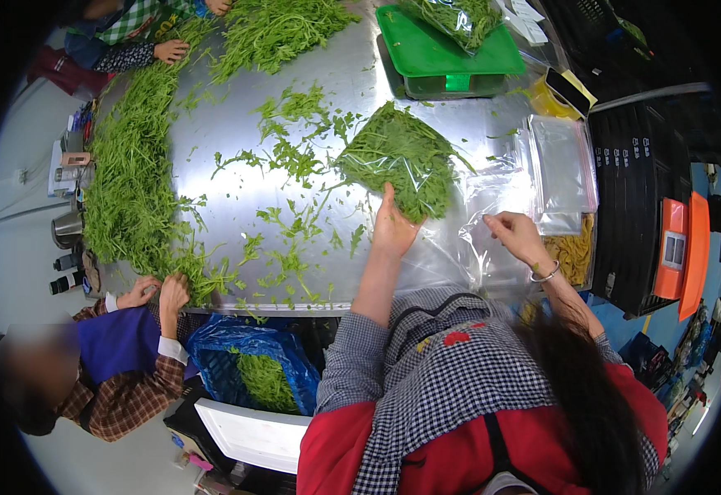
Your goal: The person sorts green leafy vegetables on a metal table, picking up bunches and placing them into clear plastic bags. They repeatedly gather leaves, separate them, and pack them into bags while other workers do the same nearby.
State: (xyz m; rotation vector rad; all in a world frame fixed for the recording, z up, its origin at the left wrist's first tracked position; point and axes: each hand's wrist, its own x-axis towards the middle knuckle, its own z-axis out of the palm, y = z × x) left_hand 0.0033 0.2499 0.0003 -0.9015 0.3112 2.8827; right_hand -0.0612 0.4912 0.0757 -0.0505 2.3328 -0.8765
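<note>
My left hand (396,226) holds the lower edge of a clear plastic bag full of leafy greens (401,161), its thumb on top of the film. To the right, my right hand (512,232) is over clear plastic film (481,241) on the steel table, its thumb and forefinger close together; whether they pinch the film I cannot tell. Beyond the bag stands a scale with a green tray (447,62), and another filled bag of greens (459,25) lies on it. A stack of clear zip bags (561,164) lies right of my right hand.
Loose greens (134,167) are heaped along the table's left side, with scattered sprigs (292,154) mid-table. Two co-workers' hands are among the greens. A tape roll (552,99) sits near the scale. Black crates (633,198) stand right; a blue-lined crate (255,365) is below the table edge.
</note>
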